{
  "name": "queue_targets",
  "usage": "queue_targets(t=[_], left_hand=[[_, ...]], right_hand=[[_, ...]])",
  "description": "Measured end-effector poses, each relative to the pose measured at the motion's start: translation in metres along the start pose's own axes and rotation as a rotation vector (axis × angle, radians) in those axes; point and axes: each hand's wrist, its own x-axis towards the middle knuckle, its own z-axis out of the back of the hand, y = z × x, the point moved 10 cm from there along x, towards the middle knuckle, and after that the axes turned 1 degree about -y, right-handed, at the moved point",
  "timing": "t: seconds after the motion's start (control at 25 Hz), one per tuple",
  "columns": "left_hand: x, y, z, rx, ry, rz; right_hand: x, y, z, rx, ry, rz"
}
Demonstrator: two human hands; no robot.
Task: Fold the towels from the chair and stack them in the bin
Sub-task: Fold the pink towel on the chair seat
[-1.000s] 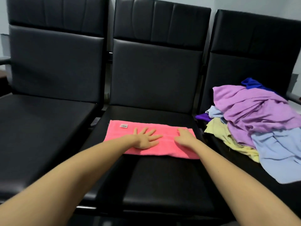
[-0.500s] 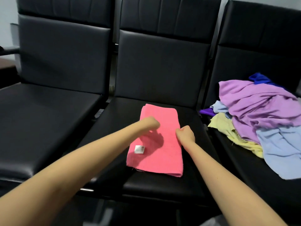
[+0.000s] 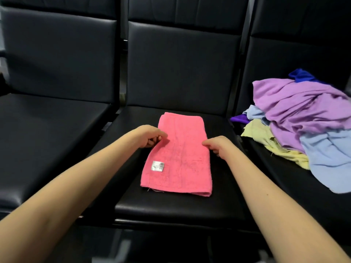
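Observation:
A pink towel (image 3: pixel 180 154), folded into a long strip with a white label near its front left corner, lies lengthwise on the middle chair seat (image 3: pixel 171 207). My left hand (image 3: pixel 150 136) has curled fingers pinching the towel's left edge about halfway along. My right hand (image 3: pixel 215 145) pinches the right edge opposite it, thumb on top. A loose pile of towels (image 3: pixel 303 118) in purple, light blue, yellow and dark blue sits on the right chair. No bin is in view.
Three black padded chairs stand side by side. The left chair seat (image 3: pixel 47 133) is bare. The pile spreads over most of the right seat and hangs toward its front edge.
The pink towel was turned from lying crosswise to lying lengthwise. My hands went from pressing flat on top of it to pinching its left and right edges.

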Motion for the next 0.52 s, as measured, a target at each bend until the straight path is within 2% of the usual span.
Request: queue_targets(t=[0.08,0.16,0.24,0.32,0.44,0.52], left_hand=[[0.002,0.009,-0.011,-0.069,0.073,0.067],[0.003,0.010,-0.015,-0.304,0.150,0.133],[0.004,-0.005,-0.009,-0.540,0.199,0.122],[0.001,-0.037,0.003,-0.659,0.218,-0.014],[-0.027,-0.107,0.020,-0.838,0.306,-0.437],[-0.048,-0.127,0.025,-0.868,0.320,-0.622]], right_hand=[[0.000,-0.001,-0.001,0.013,0.065,-0.033],[-0.003,0.001,-0.008,0.143,0.178,-0.080],[-0.006,0.015,-0.009,0.337,0.247,-0.069],[-0.009,0.047,0.005,0.550,0.234,0.069],[-0.021,0.107,0.044,0.864,0.124,0.458],[-0.030,0.124,0.063,0.990,0.096,0.590]])
